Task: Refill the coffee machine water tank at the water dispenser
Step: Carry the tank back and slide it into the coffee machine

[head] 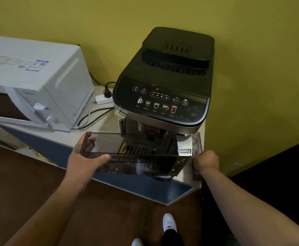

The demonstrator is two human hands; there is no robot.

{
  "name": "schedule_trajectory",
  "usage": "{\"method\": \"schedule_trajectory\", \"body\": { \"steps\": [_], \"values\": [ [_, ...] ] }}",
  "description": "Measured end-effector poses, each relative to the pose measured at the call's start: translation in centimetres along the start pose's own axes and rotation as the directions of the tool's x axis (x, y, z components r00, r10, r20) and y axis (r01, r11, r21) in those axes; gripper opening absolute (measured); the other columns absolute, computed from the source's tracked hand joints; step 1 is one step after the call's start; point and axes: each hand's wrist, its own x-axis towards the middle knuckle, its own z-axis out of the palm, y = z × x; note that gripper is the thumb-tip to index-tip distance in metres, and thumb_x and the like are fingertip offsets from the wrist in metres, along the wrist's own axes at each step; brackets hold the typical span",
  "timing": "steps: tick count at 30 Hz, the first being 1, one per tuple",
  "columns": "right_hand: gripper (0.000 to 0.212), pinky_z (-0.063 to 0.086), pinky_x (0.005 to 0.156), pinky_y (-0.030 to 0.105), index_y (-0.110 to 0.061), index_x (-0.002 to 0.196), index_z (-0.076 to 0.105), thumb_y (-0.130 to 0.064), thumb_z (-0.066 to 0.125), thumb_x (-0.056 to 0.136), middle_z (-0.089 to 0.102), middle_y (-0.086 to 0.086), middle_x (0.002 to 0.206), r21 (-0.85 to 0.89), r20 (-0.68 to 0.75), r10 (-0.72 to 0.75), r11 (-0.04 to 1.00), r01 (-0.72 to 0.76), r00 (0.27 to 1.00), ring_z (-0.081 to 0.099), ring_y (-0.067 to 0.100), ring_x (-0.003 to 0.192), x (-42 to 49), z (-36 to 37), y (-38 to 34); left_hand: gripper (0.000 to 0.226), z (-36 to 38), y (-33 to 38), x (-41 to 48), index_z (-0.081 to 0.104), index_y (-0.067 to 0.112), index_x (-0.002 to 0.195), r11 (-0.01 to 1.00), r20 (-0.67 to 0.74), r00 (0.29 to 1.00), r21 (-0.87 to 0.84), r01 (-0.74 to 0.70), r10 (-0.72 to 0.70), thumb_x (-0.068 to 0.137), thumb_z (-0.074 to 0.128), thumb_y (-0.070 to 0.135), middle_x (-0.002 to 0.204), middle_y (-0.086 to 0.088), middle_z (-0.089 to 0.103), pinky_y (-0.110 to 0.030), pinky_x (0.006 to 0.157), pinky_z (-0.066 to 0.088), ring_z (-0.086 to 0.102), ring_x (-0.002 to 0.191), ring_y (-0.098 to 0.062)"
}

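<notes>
From the head camera, the water tank (pixel 132 153), a smoky transparent box with a silver end panel, is held lying lengthwise in front of the coffee machine (pixel 163 89), above the front edge of the counter (pixel 99 119). The left hand (pixel 84 160) clamps the tank's left end, thumb along the near wall and fingers visible through the plastic on the far side. The right hand (pixel 206 159) sits at the silver right end; its fingers are hidden behind the knuckles, so whether it grips or only steadies the tank cannot be told. A white microwave (pixel 33 82) stands left of the machine, with 1 power strip (pixel 103 98) between them.
</notes>
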Motion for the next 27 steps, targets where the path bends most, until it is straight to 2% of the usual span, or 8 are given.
{"method": "schedule_trajectory", "body": {
  "steps": [4, 6, 8, 13, 17, 19, 23, 27],
  "values": [
    [0.018, 0.037, 0.053, 0.023, -0.004, 0.082, 0.072, -0.021, 0.065, 0.084, 0.061, 0.011, 0.072, 0.001, -0.059, 0.021, 1.000, -0.021, 0.998, 0.053, 0.026, 0.064, -0.8, -2.8, 2.2, 0.076, -0.3, 0.0, 0.4, 0.051, 0.032, 0.132, 1.000, 0.010, 1.000, 0.001, 0.024, -0.024, 0.071, 0.078, -0.005, 0.129, 0.009, 0.060, -0.038, 0.097, 0.050, 0.051, 0.131, -0.017],
    [0.017, 0.043, 0.058, 0.025, -0.009, 0.083, 0.074, -0.023, 0.065, 0.085, 0.066, 0.011, 0.075, 0.003, -0.097, -0.008, 1.000, 0.009, 0.995, 0.057, 0.026, 0.066, -1.6, -4.8, 3.3, 0.075, -0.5, 0.1, 0.5, 0.053, 0.031, 0.133, 0.999, 0.029, 0.999, 0.031, 0.020, -0.021, 0.070, 0.080, -0.001, 0.137, 0.003, 0.059, -0.049, 0.104, 0.048, 0.050, 0.133, -0.019],
    [0.015, 0.049, 0.062, 0.029, -0.012, 0.086, 0.074, -0.024, 0.064, 0.086, 0.071, 0.011, 0.082, -0.013, -0.144, -0.048, 0.999, 0.047, 0.988, 0.062, 0.029, 0.072, -2.6, -6.8, 4.0, 0.078, -0.5, 0.2, 0.6, 0.052, 0.027, 0.138, 0.998, 0.039, 0.999, 0.056, 0.016, -0.019, 0.070, 0.082, 0.002, 0.142, -0.002, 0.057, -0.054, 0.104, 0.047, 0.050, 0.134, -0.021],
    [0.014, 0.040, 0.062, 0.026, -0.008, 0.091, 0.071, -0.020, 0.064, 0.089, 0.059, 0.004, 0.075, -0.060, -0.248, -0.187, 0.982, 0.178, 0.951, 0.048, 0.021, 0.065, -5.6, -11.4, 4.7, 0.083, -0.5, 0.4, 0.7, 0.051, 0.025, 0.141, 1.000, 0.053, 0.999, 0.015, 0.008, -0.008, 0.067, 0.082, 0.002, 0.142, 0.002, 0.057, -0.055, 0.107, 0.045, 0.051, 0.134, -0.020],
    [0.016, 0.045, 0.070, 0.028, -0.009, 0.104, 0.068, -0.019, 0.062, 0.092, 0.057, -0.001, 0.087, 0.019, -0.268, -0.244, 0.966, 0.258, 0.932, 0.053, 0.016, 0.080, -8.1, -14.3, 4.7, 0.088, -0.4, 0.6, 0.3, 0.050, 0.024, 0.142, 1.000, 0.071, 0.997, 0.016, 0.008, -0.009, 0.061, 0.083, 0.013, 0.143, 0.003, 0.056, -0.055, 0.108, 0.044, 0.050, 0.135, -0.020],
    [0.018, 0.045, 0.076, 0.030, -0.010, 0.107, 0.067, -0.018, 0.063, 0.092, 0.057, -0.003, 0.092, 0.027, -0.270, -0.287, 0.952, 0.305, 0.919, 0.054, 0.016, 0.088, -9.4, -15.5, 4.6, 0.088, -0.4, 0.7, 0.0, 0.050, 0.024, 0.142, 1.000, 0.076, 0.997, 0.002, 0.011, -0.012, 0.061, 0.082, 0.012, 0.143, 0.003, 0.056, -0.056, 0.107, 0.044, 0.049, 0.135, -0.020],
    [0.010, 0.044, 0.087, 0.031, -0.012, 0.098, 0.070, -0.015, 0.066, 0.089, 0.058, -0.005, 0.105, -0.009, -0.275, -0.417, 0.902, 0.431, 0.866, 0.055, 0.017, 0.106, -12.0, -17.9, 4.1, 0.084, -0.6, 0.5, -0.2, 0.049, 0.026, 0.142, 1.000, 0.070, 0.997, 0.000, 0.006, -0.006, 0.068, 0.082, 0.002, 0.143, 0.004, 0.055, -0.053, 0.110, 0.041, 0.048, 0.136, -0.019],
    [0.010, 0.039, 0.086, 0.022, -0.009, 0.094, 0.072, -0.010, 0.071, 0.084, 0.055, -0.004, 0.106, -0.061, -0.253, -0.585, 0.804, 0.591, 0.770, 0.050, 0.009, 0.101, -14.7, -18.6, 1.9, 0.087, -0.6, 0.5, -0.5, 0.046, 0.023, 0.146, 1.000, 0.070, 0.998, 0.012, -0.002, 0.001, 0.070, 0.082, 0.001, 0.144, 0.004, 0.054, -0.044, 0.109, 0.042, 0.047, 0.135, -0.017]
  ]
}}
